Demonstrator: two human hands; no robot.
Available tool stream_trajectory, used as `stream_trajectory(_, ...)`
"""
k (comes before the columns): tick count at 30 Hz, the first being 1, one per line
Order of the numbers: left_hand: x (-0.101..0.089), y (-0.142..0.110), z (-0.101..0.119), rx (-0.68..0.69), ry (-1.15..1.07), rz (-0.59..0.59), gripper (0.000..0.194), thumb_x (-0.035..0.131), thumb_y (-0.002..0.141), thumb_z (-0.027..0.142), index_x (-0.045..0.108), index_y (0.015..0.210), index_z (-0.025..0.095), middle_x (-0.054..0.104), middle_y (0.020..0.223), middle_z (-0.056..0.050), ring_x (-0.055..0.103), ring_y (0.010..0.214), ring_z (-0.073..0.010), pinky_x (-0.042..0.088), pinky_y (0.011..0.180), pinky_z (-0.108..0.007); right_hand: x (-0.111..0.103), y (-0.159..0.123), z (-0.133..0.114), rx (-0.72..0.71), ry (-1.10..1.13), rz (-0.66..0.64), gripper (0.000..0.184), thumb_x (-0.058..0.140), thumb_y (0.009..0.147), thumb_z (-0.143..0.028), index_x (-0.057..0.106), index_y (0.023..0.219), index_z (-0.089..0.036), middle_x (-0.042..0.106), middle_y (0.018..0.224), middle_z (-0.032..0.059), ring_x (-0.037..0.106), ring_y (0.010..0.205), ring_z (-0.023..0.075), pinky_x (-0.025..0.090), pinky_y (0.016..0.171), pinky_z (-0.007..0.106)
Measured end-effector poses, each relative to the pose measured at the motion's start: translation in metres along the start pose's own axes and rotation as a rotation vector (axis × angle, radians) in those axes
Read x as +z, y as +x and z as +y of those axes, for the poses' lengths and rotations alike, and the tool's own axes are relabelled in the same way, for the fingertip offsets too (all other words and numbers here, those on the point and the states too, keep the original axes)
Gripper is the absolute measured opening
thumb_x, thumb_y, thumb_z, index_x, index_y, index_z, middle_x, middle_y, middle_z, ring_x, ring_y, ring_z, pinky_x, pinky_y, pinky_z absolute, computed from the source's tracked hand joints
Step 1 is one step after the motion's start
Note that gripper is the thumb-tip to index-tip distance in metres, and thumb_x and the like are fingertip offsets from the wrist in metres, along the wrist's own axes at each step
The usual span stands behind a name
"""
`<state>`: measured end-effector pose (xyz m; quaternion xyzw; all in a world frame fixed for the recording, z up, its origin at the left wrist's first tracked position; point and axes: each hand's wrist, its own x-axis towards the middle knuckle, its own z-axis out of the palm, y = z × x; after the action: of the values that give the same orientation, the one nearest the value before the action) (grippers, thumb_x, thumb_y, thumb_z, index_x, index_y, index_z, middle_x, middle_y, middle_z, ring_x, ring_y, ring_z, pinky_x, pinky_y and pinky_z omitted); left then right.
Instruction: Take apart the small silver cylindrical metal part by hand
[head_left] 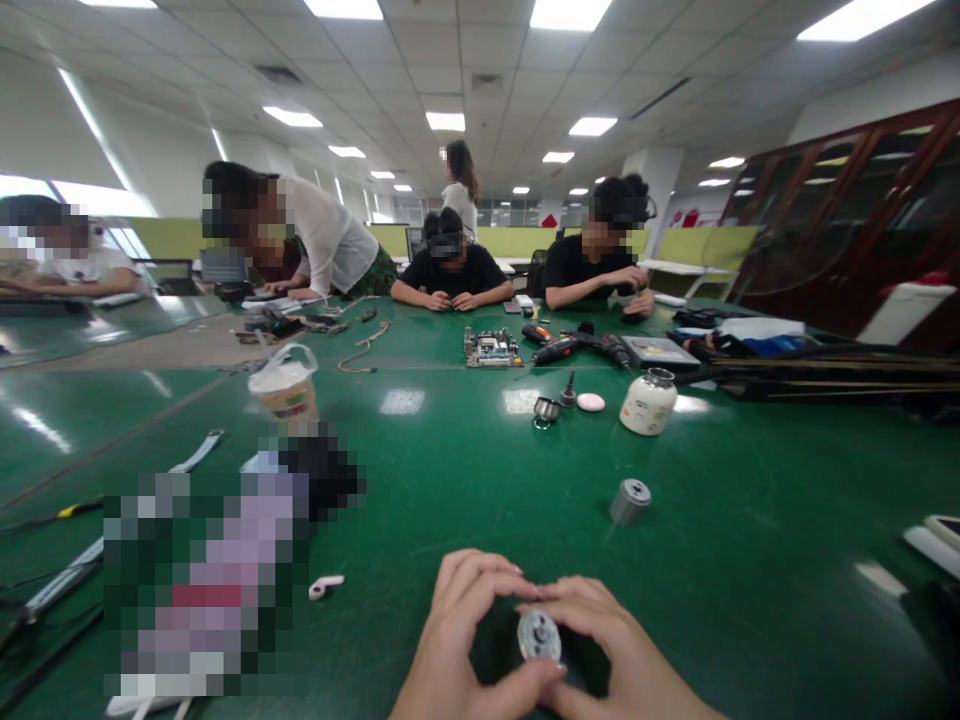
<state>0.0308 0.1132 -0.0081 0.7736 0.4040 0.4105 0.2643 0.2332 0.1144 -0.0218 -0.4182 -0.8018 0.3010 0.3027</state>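
Observation:
My left hand (457, 640) and my right hand (611, 640) are close together at the near edge of the table, fingertips almost meeting. Between them they grip a round metal part (538, 637), its silver face turned toward me with a dark centre and small holes. Thumbs press from below and fingers curve over the top; the back of the part is hidden. Beyond my right hand stands a short silver metal cylinder (630, 502). A white wireless earbud (325, 587) lies to the left of my left hand.
Farther off are a cream jar (649, 405), a pink disc (590, 402), a small metal piece (546, 410), a circuit board (492, 348) and power tools (555, 345). A lidded drink cup (285, 388) stands left. Cables (45, 600) lie near left. Several people sit or stand beyond.

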Motion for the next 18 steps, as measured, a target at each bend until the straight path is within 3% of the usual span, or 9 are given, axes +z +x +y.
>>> stream_trajectory(4, 0.0005, 0.0006, 0.0008, -0.026, 0.026, -0.019, 0.023, 0.08, 0.069, 0.02, 0.068, 0.089, 0.024, 0.06, 0.105, -0.006, 0.052, 0.106, -0.0269, 0.043, 0.093, -0.042, 0.0026, -0.001, 0.0038, -0.036, -0.003, 0.015, 0.038, 0.074, 0.074, -0.023, 0.07, 0.112, -0.026, 0.069, 0.115, 0.0113, 0.06, 0.111, 0.0296, 0.047, 0.095, 0.045)
stream_trajectory(9, -0.0004, 0.0012, 0.0021, -0.034, 0.012, 0.021, 0.024, 0.081, 0.067, 0.019, 0.062, 0.082, 0.02, 0.06, 0.099, -0.006, 0.053, 0.101, -0.0252, 0.045, 0.088, -0.038, 0.0037, -0.0016, 0.0075, -0.069, -0.011, 0.028, 0.04, 0.074, 0.074, -0.023, 0.069, 0.113, -0.024, 0.069, 0.114, 0.0118, 0.06, 0.112, 0.03, 0.046, 0.095, 0.046)
stream_trajectory(15, -0.001, 0.0005, 0.0008, 0.001, 0.025, -0.023, 0.039, 0.08, 0.069, 0.021, 0.066, 0.106, 0.027, 0.06, 0.109, -0.005, 0.051, 0.108, -0.0269, 0.043, 0.095, -0.042, 0.001, -0.0013, 0.0025, -0.019, 0.005, -0.013, 0.032, 0.074, 0.075, -0.024, 0.071, 0.107, -0.023, 0.069, 0.11, 0.0104, 0.06, 0.107, 0.0275, 0.048, 0.092, 0.043)
stream_trajectory(18, 0.0001, 0.0003, 0.0016, -0.02, 0.034, -0.004, 0.026, 0.08, 0.068, 0.019, 0.066, 0.089, 0.023, 0.06, 0.107, -0.006, 0.052, 0.107, -0.0268, 0.043, 0.093, -0.041, 0.0025, -0.0024, 0.0051, -0.036, -0.008, -0.002, 0.036, 0.074, 0.076, -0.024, 0.069, 0.112, -0.024, 0.068, 0.115, 0.0108, 0.058, 0.112, 0.0281, 0.046, 0.096, 0.045)
